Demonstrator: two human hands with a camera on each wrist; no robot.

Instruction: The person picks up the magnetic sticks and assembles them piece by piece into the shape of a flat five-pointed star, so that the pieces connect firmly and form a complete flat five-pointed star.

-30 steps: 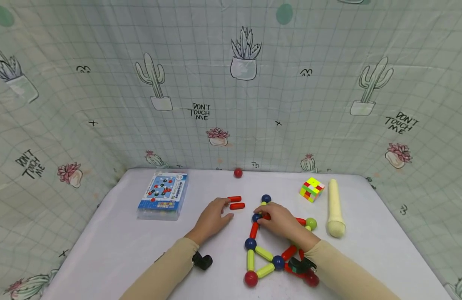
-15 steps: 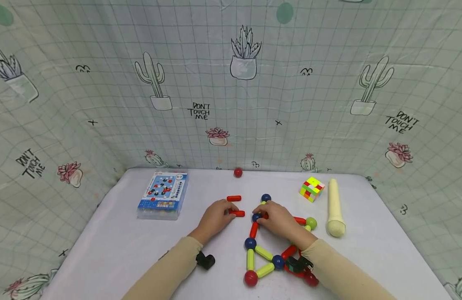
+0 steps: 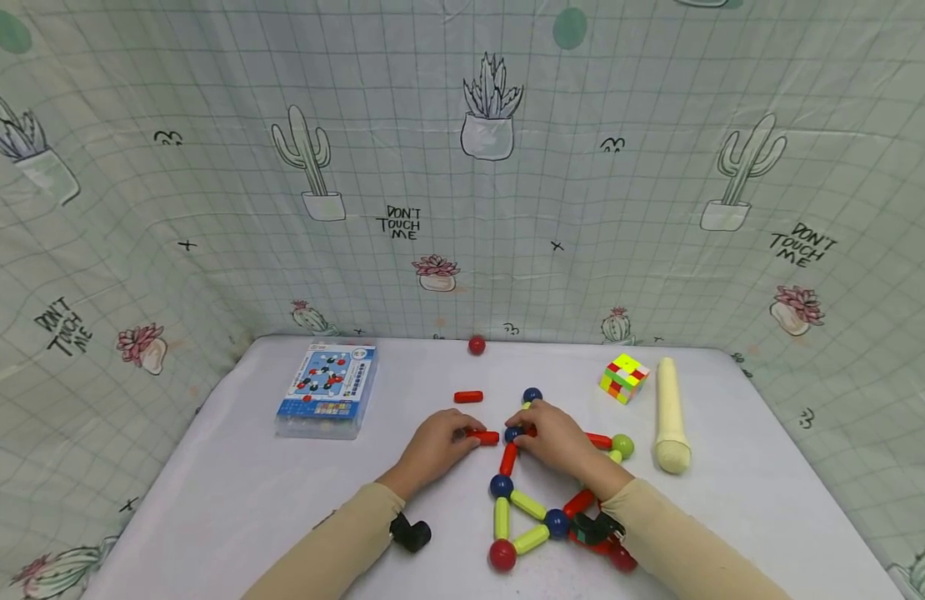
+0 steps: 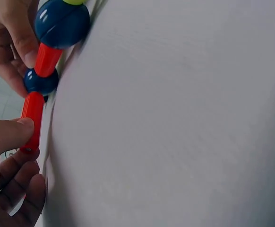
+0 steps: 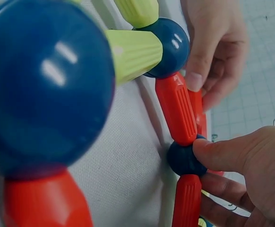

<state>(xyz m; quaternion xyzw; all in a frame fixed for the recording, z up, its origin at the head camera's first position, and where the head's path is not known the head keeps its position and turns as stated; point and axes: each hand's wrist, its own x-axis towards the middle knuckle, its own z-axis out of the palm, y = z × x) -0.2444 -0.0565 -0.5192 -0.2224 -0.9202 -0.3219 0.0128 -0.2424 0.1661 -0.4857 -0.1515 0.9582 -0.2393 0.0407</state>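
Observation:
My left hand (image 3: pixel 435 448) pinches a red rod (image 3: pixel 488 437) between thumb and fingers. In the left wrist view, one end of this red rod (image 4: pixel 32 111) is right at a small blue ball (image 4: pixel 39 83). My right hand (image 3: pixel 560 442) pinches that blue ball (image 5: pixel 184 158) with thumb and fingers. The ball is part of a flat frame of rods and balls lying on the table. A red rod (image 3: pixel 509 459) links it to another blue ball (image 3: pixel 502 487), from which yellow-green rods (image 3: pixel 502 518) run to a red ball (image 3: pixel 503 555). My right forearm hides part of the frame.
Beyond the left hand lies a loose red rod (image 3: pixel 468 397), with a red ball (image 3: pixel 476 345) at the back edge. A boxed set (image 3: pixel 327 392) lies at left. A puzzle cube (image 3: pixel 624 378) and a pale yellow microphone-shaped object (image 3: pixel 670 417) stand at right.
My left hand has taken the nearer of two loose red rods and drawn it toward me and rightward to the blue ball. My right hand has stayed almost still on the ball.

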